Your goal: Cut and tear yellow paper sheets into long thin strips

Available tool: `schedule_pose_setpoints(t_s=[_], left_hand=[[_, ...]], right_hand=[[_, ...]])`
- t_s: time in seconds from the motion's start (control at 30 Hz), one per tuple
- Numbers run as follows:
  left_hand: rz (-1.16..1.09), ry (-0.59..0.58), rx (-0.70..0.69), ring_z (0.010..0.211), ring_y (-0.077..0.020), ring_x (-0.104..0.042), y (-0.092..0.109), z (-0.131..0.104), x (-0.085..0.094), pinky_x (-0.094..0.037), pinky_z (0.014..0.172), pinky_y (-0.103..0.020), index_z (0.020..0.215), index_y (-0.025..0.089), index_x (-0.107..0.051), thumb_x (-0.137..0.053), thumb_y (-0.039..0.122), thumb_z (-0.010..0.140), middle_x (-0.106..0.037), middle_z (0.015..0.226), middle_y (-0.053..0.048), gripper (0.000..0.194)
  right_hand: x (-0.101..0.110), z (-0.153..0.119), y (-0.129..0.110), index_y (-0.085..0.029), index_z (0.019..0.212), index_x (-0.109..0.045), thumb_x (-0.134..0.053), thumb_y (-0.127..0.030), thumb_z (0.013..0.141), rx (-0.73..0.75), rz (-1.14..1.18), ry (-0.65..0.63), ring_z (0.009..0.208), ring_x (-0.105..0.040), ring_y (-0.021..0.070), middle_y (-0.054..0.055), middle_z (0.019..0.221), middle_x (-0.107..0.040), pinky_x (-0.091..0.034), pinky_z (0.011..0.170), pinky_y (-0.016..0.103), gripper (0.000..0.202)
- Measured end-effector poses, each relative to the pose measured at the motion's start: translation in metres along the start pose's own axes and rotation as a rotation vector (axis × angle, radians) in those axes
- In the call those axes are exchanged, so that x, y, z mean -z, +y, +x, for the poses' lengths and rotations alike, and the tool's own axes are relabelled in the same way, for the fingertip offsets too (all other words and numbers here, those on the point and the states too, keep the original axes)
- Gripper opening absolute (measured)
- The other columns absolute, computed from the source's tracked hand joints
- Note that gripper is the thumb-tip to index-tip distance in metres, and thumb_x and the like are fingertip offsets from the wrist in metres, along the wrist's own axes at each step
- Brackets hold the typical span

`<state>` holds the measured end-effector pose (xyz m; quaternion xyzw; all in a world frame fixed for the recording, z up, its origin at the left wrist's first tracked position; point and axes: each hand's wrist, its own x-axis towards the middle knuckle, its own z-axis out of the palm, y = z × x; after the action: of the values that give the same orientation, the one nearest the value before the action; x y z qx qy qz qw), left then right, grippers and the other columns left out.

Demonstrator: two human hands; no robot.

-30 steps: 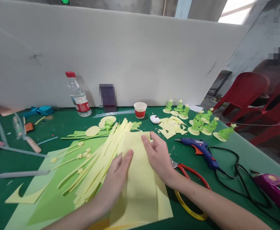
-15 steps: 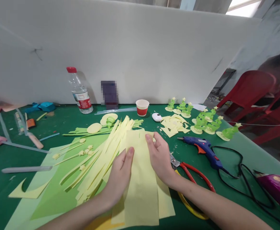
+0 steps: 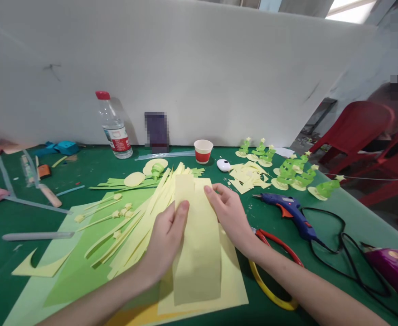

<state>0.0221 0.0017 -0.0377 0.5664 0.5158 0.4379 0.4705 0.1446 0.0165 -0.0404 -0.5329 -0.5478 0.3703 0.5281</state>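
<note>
My left hand (image 3: 170, 235) grips the left edge of a long pale-yellow paper strip (image 3: 199, 253), its thumb on top. Opposite it, my right hand (image 3: 228, 215) pinches the upper right edge of the same paper. The paper seems to have two overlapping layers at the top. Below it lie larger yellow sheets (image 3: 235, 280). Beside my left hand fans a pile of narrow yellow paper strips (image 3: 151, 213), over a green sheet (image 3: 73, 267). Scissors (image 3: 280, 244) with red and yellow handles lie partly under my right forearm, their blades mostly hidden.
A blue glue gun (image 3: 289, 210) with a black cord lies on the right, near a purple tool (image 3: 389, 267). Small green paper trees (image 3: 296, 172) stand behind it. Farther back are a paper cup (image 3: 203, 153), yellow scraps (image 3: 248, 175) and a water bottle (image 3: 117, 136).
The held paper has shifted slightly up and left, and its top edges now show apart. Both hands keep their grip; my right hand has moved a little outward.
</note>
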Motion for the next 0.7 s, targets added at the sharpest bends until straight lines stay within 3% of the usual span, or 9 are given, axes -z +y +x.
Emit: schedule_pose_setpoints(t_s=[0.2, 0.33, 0.43, 0.57, 0.63, 0.7], left_hand=[[-0.048, -0.056, -0.031, 0.052, -0.0137, -0.048, 0.020, -0.002, 0.008, -0.043, 0.048, -0.022, 0.068, 0.021, -0.048, -0.051, 0.040, 0.076, -0.051, 0.060, 0.003, 0.021], [0.107, 0.079, -0.140, 0.045, -0.0117, -0.040, 0.023, -0.005, 0.008, -0.034, 0.041, -0.021, 0.056, 0.022, -0.041, -0.042, 0.038, 0.081, -0.042, 0.050, 0.004, 0.030], [0.168, 0.100, -0.192, 0.041, -0.0108, -0.035, 0.022, -0.006, 0.007, -0.031, 0.038, -0.021, 0.055, 0.022, -0.040, -0.040, 0.035, 0.082, -0.039, 0.047, 0.005, 0.030], [0.087, 0.070, -0.106, 0.033, -0.0098, -0.034, 0.021, -0.004, 0.009, -0.028, 0.028, -0.019, 0.063, 0.023, -0.041, -0.037, 0.038, 0.084, -0.038, 0.046, 0.007, 0.026], [0.057, 0.076, -0.091, 0.033, -0.0097, -0.036, 0.021, -0.002, 0.010, -0.030, 0.028, -0.018, 0.066, 0.023, -0.042, -0.037, 0.039, 0.085, -0.038, 0.048, 0.007, 0.025], [0.065, 0.109, -0.142, 0.042, -0.0107, -0.045, 0.022, 0.002, 0.012, -0.038, 0.036, -0.018, 0.068, 0.022, -0.045, -0.039, 0.038, 0.085, -0.042, 0.053, 0.006, 0.024]], right_hand=[[0.003, -0.013, -0.018, -0.021, 0.057, -0.026, -0.041, -0.036, 0.082, 0.063, -0.042, 0.036, 0.043, -0.018, 0.0074, -0.007, 0.050, -0.022, -0.015, 0.037, 0.022, 0.033], [0.000, -0.023, -0.023, -0.021, 0.058, -0.025, -0.039, -0.031, 0.084, 0.150, -0.094, 0.126, 0.043, -0.020, 0.0080, -0.007, 0.049, -0.022, -0.018, 0.039, 0.022, 0.031], [-0.001, -0.025, -0.022, -0.022, 0.057, -0.024, -0.037, -0.028, 0.085, 0.225, -0.142, 0.201, 0.043, -0.021, 0.0083, -0.007, 0.049, -0.021, -0.021, 0.038, 0.022, 0.031], [0.003, -0.019, -0.021, -0.022, 0.059, -0.025, -0.038, -0.027, 0.086, 0.221, -0.144, 0.283, 0.045, -0.024, 0.0088, -0.006, 0.052, -0.025, -0.025, 0.039, 0.020, 0.030], [0.004, -0.017, -0.021, -0.022, 0.062, -0.029, -0.035, -0.031, 0.087, 0.174, -0.069, 0.222, 0.044, -0.027, 0.0089, -0.006, 0.053, -0.028, -0.025, 0.038, 0.020, 0.027], [0.005, -0.016, -0.023, -0.022, 0.068, -0.034, -0.032, -0.035, 0.088, 0.096, 0.024, 0.062, 0.042, -0.028, 0.0090, -0.007, 0.051, -0.029, -0.024, 0.037, 0.020, 0.024]])
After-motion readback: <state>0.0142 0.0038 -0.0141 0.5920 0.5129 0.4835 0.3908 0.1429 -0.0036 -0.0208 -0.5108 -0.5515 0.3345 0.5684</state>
